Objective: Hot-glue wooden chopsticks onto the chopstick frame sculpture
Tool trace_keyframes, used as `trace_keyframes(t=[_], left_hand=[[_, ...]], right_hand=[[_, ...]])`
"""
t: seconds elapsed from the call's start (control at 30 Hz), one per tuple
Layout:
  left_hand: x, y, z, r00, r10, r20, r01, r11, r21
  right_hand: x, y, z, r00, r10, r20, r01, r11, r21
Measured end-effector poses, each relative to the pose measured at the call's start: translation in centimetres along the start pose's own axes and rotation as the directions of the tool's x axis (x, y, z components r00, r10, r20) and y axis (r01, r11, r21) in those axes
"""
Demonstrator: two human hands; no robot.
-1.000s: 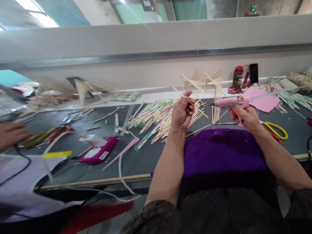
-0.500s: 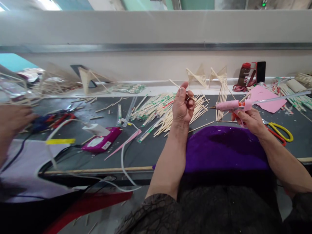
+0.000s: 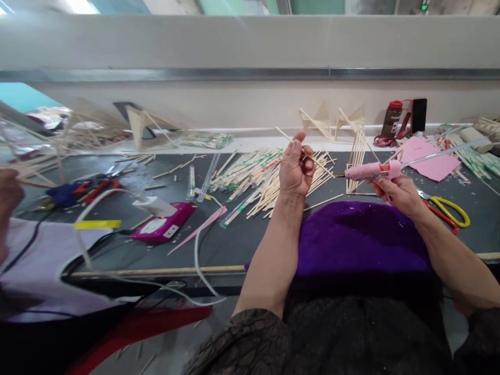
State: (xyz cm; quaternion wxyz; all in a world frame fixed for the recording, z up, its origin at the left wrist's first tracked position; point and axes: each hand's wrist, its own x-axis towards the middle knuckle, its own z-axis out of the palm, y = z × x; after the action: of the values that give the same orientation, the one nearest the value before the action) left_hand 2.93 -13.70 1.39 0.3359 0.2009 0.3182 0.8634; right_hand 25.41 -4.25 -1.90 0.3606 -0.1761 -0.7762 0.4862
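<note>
My left hand (image 3: 296, 167) is raised above the dark table (image 3: 242, 239) and pinches a thin wooden stick (image 3: 324, 170) that slants down to the right. My right hand (image 3: 398, 191) grips a pink glue gun (image 3: 369, 170) with a clear glue rod sticking out behind it. The gun's nozzle points left, close to the stick's lower end. A purple cloth (image 3: 359, 237) lies under both wrists. A heap of wooden sticks (image 3: 258, 179), some in wrappers, spreads out behind my left hand.
Stick frames (image 3: 353, 140) stand by the back wall, near a dark bottle (image 3: 391, 120). Yellow-handled scissors (image 3: 449, 208) and pink paper (image 3: 425, 156) lie at right. A magenta device (image 3: 164, 226) with white cable sits at left, where another person's hand (image 3: 8, 190) works.
My left hand and the stick have shifted slightly right, towards the glue gun's nozzle. The other person's hand at the far left has moved further towards the frame edge.
</note>
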Motion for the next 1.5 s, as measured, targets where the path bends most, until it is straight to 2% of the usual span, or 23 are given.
trace_keyframes(t=[0.13, 0.3, 0.53, 0.73, 0.9, 1.17, 1.5], left_hand=[[0.0, 0.0, 0.0, 1.0, -0.004, -0.006, 0.004, 1.0, -0.001], [0.4, -0.2, -0.5, 0.998, 0.026, 0.054, -0.029, 0.998, 0.06], [0.5, -0.6, -0.7, 0.994, 0.044, 0.104, -0.05, 0.997, 0.056], [0.5, -0.6, -0.7, 0.997, 0.041, 0.07, -0.045, 0.998, 0.049], [0.6, -0.6, -0.9, 0.995, 0.058, 0.087, -0.065, 0.995, 0.076], [0.6, -0.7, -0.9, 0.994, 0.052, 0.093, -0.057, 0.997, 0.059], [0.6, -0.5, -0.9, 0.996, 0.064, 0.062, -0.069, 0.993, 0.093]], right_hand=[[-0.1, -0.3, 0.1, 1.0, 0.006, -0.016, -0.006, 1.0, -0.006], [-0.2, 0.0, 0.0, 0.999, -0.035, -0.001, 0.035, 0.999, -0.009], [-0.1, 0.6, -0.2, 0.999, -0.048, 0.009, 0.048, 0.997, -0.061], [0.0, 1.0, -0.4, 0.998, -0.069, 0.013, 0.07, 0.991, -0.114], [-0.1, 0.9, -0.3, 0.996, -0.084, 0.002, 0.084, 0.991, -0.109], [-0.2, 1.0, -0.1, 0.999, -0.036, -0.022, 0.033, 0.995, -0.096], [-0.1, 0.6, -0.1, 0.999, -0.049, -0.017, 0.046, 0.992, -0.115]])
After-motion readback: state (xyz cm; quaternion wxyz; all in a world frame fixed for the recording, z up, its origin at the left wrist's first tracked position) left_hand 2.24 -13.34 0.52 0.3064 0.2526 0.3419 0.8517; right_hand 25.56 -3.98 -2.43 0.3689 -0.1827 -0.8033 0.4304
